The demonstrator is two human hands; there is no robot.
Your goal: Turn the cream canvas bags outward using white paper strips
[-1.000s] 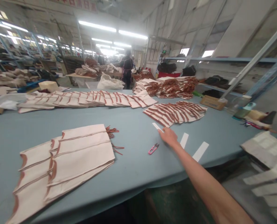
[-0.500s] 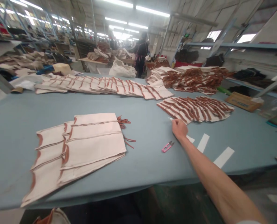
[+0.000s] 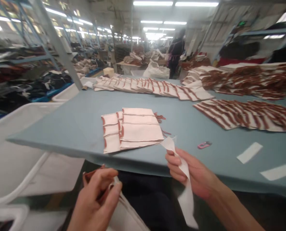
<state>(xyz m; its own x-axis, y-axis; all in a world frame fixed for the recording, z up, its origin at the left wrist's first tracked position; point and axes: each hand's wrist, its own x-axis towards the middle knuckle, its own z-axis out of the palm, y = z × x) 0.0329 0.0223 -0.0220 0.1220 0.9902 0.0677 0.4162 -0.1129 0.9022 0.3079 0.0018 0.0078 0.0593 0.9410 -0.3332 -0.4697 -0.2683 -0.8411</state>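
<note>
Close to me, below the table edge, my left hand pinches the edge of a cream fabric piece with brown trim. My right hand is closed around a long white strip, which hangs down past the fingers. Its upper end reaches the corner of a stack of cream fabric pieces lying on the table, with brown curved edges and loose brown ties. Right of that hand, pink thread snips lie flat. Two more white strips, one of them a short strip, rest farther right.
The blue-grey table carries an overlapping row of cream pieces at the back. Brown-and-cream pieces fan out at right, before a taller pile. A white bin stands at left. A person is in the background.
My right hand has lifted a white strip off the table and drawn it back towards me. My left hand has come into view holding the fabric piece. The view has swung left.
</note>
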